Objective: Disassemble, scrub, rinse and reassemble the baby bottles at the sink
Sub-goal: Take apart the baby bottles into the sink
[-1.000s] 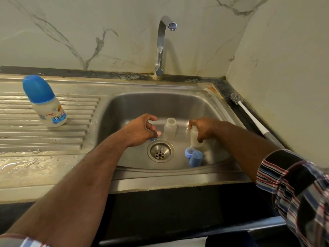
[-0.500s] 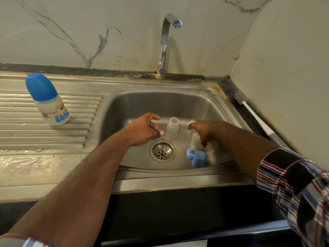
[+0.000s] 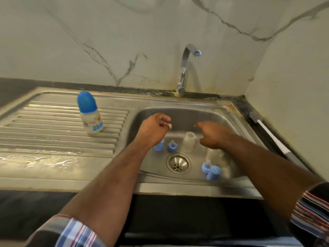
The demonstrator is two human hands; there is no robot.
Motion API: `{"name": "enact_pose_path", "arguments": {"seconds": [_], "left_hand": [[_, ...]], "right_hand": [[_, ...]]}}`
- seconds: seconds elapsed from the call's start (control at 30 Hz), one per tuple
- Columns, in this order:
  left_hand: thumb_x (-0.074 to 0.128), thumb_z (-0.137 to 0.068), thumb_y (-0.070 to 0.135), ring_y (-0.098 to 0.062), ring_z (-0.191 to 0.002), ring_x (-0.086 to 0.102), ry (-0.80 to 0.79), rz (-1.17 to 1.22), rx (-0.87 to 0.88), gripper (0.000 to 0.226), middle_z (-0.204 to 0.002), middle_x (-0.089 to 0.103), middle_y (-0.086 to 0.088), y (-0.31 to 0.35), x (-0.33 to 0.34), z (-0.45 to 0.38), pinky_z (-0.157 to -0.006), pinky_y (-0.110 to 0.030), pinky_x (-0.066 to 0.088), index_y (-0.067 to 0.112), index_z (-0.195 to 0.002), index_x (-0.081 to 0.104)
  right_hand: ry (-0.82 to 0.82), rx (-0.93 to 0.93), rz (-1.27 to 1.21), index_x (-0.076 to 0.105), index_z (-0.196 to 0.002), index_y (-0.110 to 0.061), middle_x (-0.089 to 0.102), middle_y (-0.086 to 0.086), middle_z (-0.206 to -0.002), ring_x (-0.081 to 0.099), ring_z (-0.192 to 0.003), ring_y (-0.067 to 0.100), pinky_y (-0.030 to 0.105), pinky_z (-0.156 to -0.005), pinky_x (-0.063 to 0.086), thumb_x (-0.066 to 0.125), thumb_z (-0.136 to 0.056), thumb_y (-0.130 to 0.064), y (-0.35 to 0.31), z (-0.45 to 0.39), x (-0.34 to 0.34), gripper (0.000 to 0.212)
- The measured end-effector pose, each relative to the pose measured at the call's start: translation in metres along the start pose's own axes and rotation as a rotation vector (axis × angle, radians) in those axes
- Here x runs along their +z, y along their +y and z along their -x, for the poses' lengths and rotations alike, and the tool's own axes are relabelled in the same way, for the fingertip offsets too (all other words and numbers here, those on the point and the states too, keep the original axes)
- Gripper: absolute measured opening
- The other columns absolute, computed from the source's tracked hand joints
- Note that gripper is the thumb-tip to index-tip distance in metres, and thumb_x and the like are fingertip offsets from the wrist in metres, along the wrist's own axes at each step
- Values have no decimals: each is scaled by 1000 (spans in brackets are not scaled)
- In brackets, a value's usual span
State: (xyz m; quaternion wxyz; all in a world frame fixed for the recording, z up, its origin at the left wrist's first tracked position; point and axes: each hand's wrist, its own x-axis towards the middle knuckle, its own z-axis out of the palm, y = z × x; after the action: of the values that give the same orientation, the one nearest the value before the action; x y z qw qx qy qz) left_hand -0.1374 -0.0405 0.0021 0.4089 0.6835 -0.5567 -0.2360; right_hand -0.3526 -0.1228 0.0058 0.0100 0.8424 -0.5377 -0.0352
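The sink (image 3: 236,122) holds two uncapped clear bottles (image 3: 189,142) beside its drain (image 3: 178,163) with blue caps and collars (image 3: 211,171) around it, while both hands, left (image 3: 154,129) and right (image 3: 212,135), hover above, loosely curled, holding nothing.

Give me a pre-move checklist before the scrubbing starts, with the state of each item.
1. Both hands free: left hand and right hand hold nothing: ok.
2. Bottles in the sink are apart: open bottle stands with no cap: ok.
3. Capped bottle on the drainboard is still assembled: not ok.
4. Brush is beside the sink on the right: ok.
5. Tap running: no stream seen: not ok.
6. Drain clear: ok.
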Motion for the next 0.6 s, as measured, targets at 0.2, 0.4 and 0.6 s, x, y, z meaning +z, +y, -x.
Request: {"name": "enact_pose_path", "arguments": {"seconds": [0.2, 0.4, 0.6], "left_hand": [[70, -92, 25, -15, -86, 69, 237, 127, -84, 12, -89, 71, 6, -8, -62, 12, -76, -27, 56, 25, -105, 71], [71, -86, 18, -16, -88, 61, 673, 129, -149, 20, -93, 64, 3, -58, -137, 35, -79, -31, 48, 24, -104, 64], [87, -71, 24, -30, -126, 49, 642, 60, -309, 80, -128, 46, -10, -102, -158, 21, -104, -48, 47, 12, -138, 46]], "right_hand": [[78, -174, -237, 52, -141, -25, 59, 1, -137, 57, -122, 20, 33, -96, 48, 67, -86, -30, -97, -7, -36, 57], [104, -309, -506, 56, -135, -20, 69, 5, -119, 64, -108, 25, 32, -89, 50, 68, -85, -23, -201, -21, -52, 51], [46, -315, -704, 31, -155, -24, 51, 5, -147, 54, -129, 23, 36, -104, 48, 70, -87, -18, -265, -36, -50, 79]]}}
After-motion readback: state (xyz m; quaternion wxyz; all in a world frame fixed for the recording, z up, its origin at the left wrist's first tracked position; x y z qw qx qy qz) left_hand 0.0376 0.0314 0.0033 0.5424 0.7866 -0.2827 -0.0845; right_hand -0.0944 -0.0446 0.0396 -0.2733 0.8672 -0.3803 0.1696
